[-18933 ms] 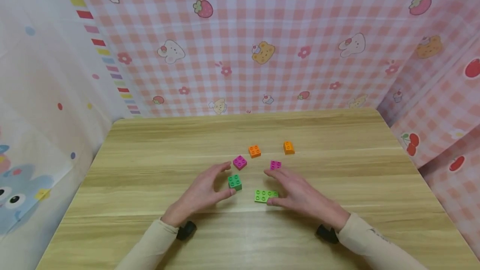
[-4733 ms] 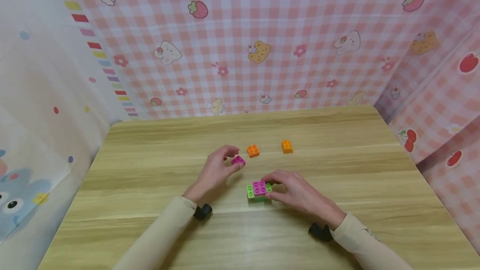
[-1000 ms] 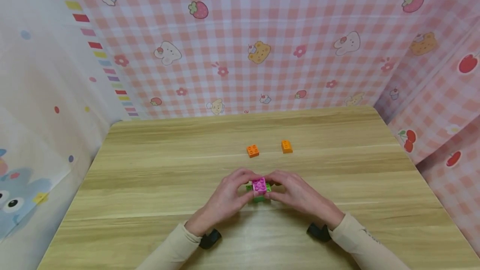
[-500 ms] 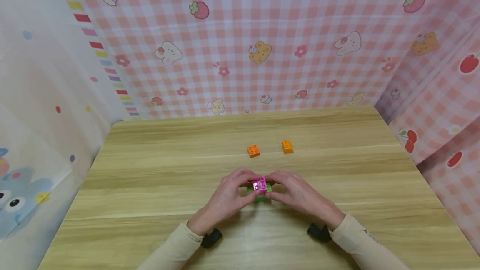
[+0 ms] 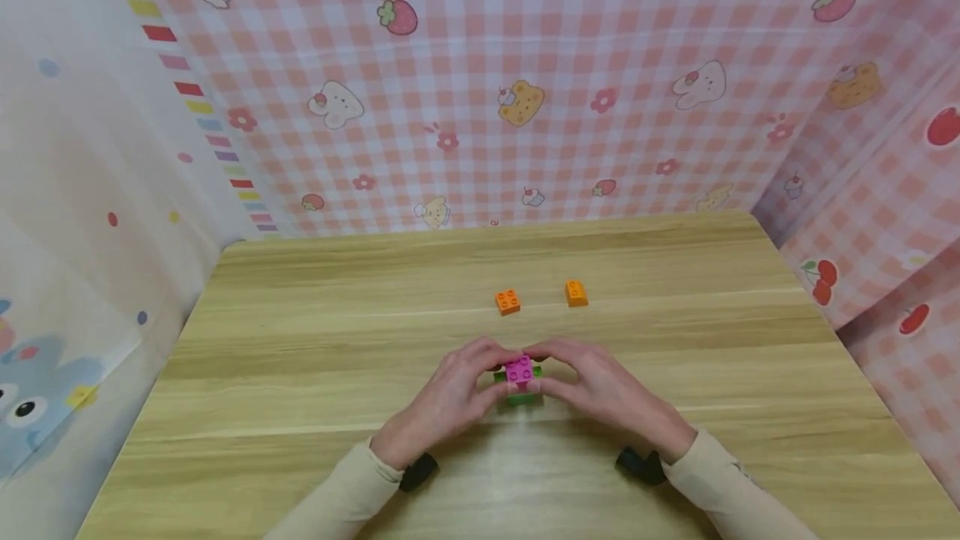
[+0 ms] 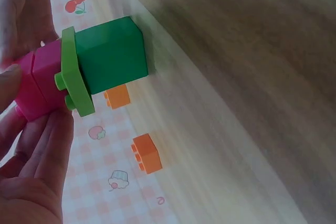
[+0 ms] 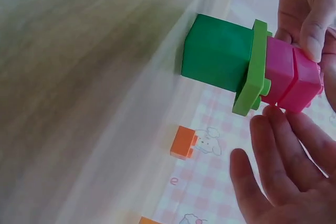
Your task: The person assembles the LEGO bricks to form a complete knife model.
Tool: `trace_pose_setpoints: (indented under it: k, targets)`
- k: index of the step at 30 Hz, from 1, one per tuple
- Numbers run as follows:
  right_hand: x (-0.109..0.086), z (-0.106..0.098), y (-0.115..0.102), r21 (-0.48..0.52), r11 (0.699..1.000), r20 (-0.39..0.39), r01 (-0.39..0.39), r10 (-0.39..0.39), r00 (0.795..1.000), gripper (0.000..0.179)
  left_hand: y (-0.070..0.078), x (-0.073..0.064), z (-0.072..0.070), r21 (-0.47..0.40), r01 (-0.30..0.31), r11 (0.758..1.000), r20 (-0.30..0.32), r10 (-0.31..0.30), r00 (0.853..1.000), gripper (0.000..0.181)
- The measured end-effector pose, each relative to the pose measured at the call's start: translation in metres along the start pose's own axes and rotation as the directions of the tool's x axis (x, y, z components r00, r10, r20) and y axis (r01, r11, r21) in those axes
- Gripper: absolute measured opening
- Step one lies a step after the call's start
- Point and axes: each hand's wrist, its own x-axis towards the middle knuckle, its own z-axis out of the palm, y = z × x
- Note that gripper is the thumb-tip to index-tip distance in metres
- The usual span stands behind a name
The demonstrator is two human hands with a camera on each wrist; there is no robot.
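A stack of toy building bricks stands upright at the front middle of the table. At its bottom is a dark green brick [image 6: 113, 53], with a wider lime green plate [image 7: 253, 69] above it. Two magenta bricks [image 7: 293, 74] sit one over the other on the plate. My left hand [image 5: 453, 386] pinches the upper magenta brick, index finger behind and thumb in front. From the other side, my right hand [image 5: 600, 386] holds the magenta bricks between index finger and thumb, its other fingers extended in the right wrist view. The thumbs partly cover the stack's front in the head view.
Farther back on the wooden table [image 5: 315, 298] lie a square orange brick [image 5: 507, 302] and an orange brick with a sloped side [image 5: 576, 293]. Patterned cloth [image 5: 480, 65] hangs behind the table and along both sides.
The bricks in the stack lay loose at first. My left hand has brought the second magenta brick onto the first. Just now my right fingertips have shifted left, farther round the magenta bricks.
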Motion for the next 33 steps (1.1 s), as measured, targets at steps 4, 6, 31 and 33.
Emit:
trace_pose_setpoints:
  k: [4,6,31,33]
  targets:
    - [0.003,-0.001,0.000,-0.015,0.998,-0.020,0.065,-0.065,0.998,0.032,0.000,0.001,-0.001,0.009,0.034,0.999,0.007,-0.034,0.999,0.038]
    - [0.006,-0.003,0.000,-0.021,0.997,-0.015,0.077,-0.078,0.997,0.029,0.001,0.003,-0.002,-0.032,0.072,0.997,0.011,-0.072,0.997,0.039]
    - [0.004,-0.001,0.000,0.035,0.998,0.073,-0.062,0.059,0.996,0.046,-0.006,0.001,0.002,-0.171,0.154,0.973,0.046,-0.148,0.988,0.041]
    - [0.004,-0.004,-0.001,0.056,0.994,0.088,-0.094,0.089,0.992,0.051,-0.006,0.000,0.002,-0.185,0.172,0.968,0.041,-0.167,0.985,0.042]
